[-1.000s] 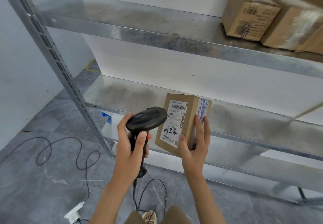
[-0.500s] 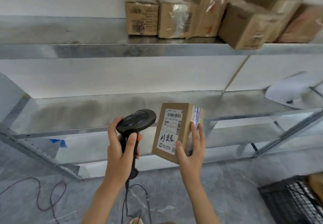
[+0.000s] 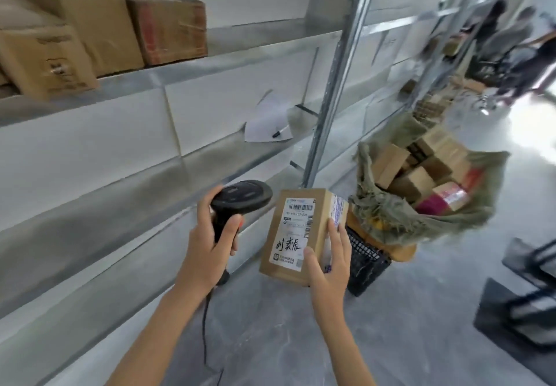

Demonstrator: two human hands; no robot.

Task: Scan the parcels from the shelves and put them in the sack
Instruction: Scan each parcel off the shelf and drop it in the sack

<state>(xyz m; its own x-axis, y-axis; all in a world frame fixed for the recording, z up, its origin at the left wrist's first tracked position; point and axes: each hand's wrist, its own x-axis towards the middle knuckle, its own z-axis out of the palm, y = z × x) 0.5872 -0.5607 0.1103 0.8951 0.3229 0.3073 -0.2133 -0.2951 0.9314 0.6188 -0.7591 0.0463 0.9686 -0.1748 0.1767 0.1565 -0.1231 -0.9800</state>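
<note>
My right hand (image 3: pixel 329 260) grips a small brown cardboard parcel (image 3: pixel 298 233) by its lower right corner, its white barcode label facing me. My left hand (image 3: pixel 210 247) holds a black corded barcode scanner (image 3: pixel 240 197) by the handle, its head just left of the parcel's top. To the right of the parcel stands a grey-green sack (image 3: pixel 421 217) with a frayed rim, open and holding several cardboard parcels. More brown parcels (image 3: pixel 99 24) sit on the upper metal shelf (image 3: pixel 210 63) at the top left.
A black mesh crate (image 3: pixel 365 260) stands on the floor under the sack. A sheet of paper with a pen (image 3: pixel 267 130) lies on the middle shelf. A shelf upright (image 3: pixel 334 90) rises behind the parcel. Dark frames (image 3: pixel 523 304) stand at right; people (image 3: pixel 517 42) are far off.
The view has swung right along the shelves, bringing the sack and crate into sight. Both hands keep the same hold on scanner and parcel.
</note>
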